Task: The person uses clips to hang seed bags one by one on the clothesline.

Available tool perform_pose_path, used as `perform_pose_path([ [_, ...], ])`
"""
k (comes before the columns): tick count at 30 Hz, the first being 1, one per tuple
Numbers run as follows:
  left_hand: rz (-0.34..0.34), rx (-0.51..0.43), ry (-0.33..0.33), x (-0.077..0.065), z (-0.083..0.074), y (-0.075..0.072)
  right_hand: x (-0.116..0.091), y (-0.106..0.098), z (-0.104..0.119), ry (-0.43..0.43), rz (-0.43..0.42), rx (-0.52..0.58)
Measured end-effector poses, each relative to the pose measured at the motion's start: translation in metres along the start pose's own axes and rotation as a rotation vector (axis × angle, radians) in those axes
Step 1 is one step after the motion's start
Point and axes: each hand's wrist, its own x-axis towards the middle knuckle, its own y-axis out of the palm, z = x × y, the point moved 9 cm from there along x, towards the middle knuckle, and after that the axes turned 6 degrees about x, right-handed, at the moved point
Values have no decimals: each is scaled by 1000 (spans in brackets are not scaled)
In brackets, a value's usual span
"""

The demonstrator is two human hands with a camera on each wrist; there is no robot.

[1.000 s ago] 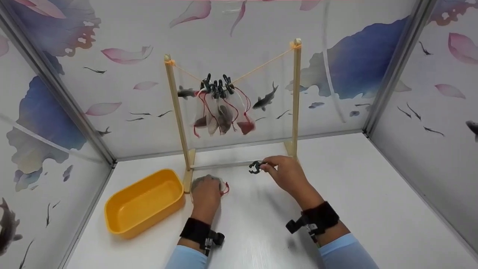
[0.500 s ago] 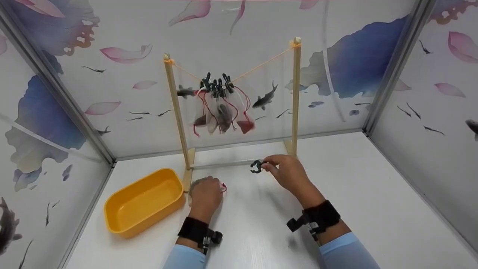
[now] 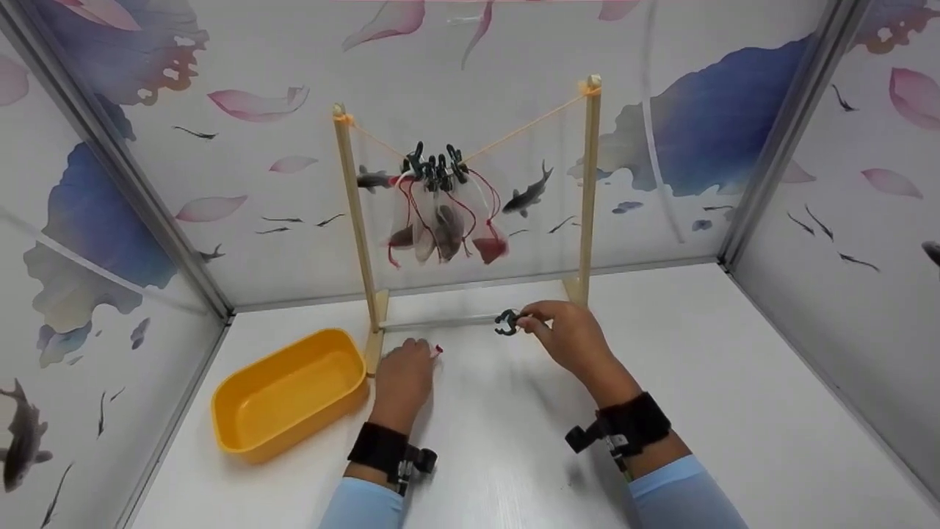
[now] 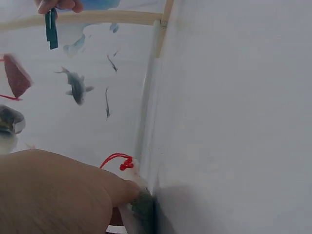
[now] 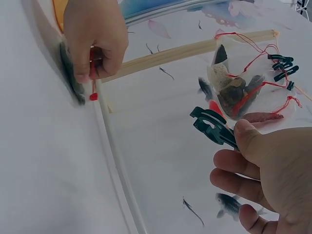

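Observation:
My right hand (image 3: pixel 569 338) pinches a dark green plastic clip (image 5: pixel 212 126) by its handles between thumb and forefinger, its mouth pointing left. My left hand (image 3: pixel 404 375), low at the table beside the frame's left foot, pinches a small sheer drawstring bag (image 4: pixel 139 209). Something dark greenish shows inside the bag, and its red cord (image 4: pixel 127 163) sticks out past the fingers. In the head view the hand hides most of this bag. Above both hands, several sheer bags (image 3: pixel 446 231) with red cords and stone-like pieces in them hang from a sagging orange string (image 3: pixel 532 130), bunched together under dark clips (image 3: pixel 438 170).
A yellow tub (image 3: pixel 290 397) stands on the white table left of the frame. Two wooden posts (image 3: pixel 590 191) hold the string, joined low down by a clear rod (image 3: pixel 440 322). White panels printed with fish and petals enclose the back and sides.
My left hand has drawn the bag up from the table into its fingers, so less of the bag shows. The right hand holds the clip almost still. The head view has shifted slightly.

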Motion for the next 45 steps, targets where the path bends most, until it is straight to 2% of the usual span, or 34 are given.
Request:
perform_pose_path([
  [3,-28,-105,-51,5,14,-19,7,-9,7,-14,-24,-7],
  [6,-19,-244,-160,14,36,-40,20,-22,25,-55,-50,-22],
  [8,-30,-338,-239,16,54,-58,29,-31,45,-111,-54,-32],
  [11,-134,-469,-313,17,78,-93,44,-41,81,-231,-52,-55],
  [14,-278,-517,-315,20,91,-135,59,-54,119,-354,-55,-63],
  [18,-418,-524,-282,35,96,-184,80,-72,160,-446,-80,-43],
  [21,-482,-492,-249,52,100,-215,100,-78,186,-467,-94,-39],
  [24,-505,-470,-224,71,100,-238,125,-82,204,-443,-99,-52],
  [29,-465,-475,-231,101,93,-255,166,-84,223,-379,-97,-141],
  [35,-419,-530,-261,121,88,-266,199,-68,228,-338,-89,-221],
  [39,-384,-531,-252,129,83,-272,211,-60,229,-316,-103,-224],
  [45,-369,-502,-230,136,75,-275,215,-54,234,-354,-84,-243],
])
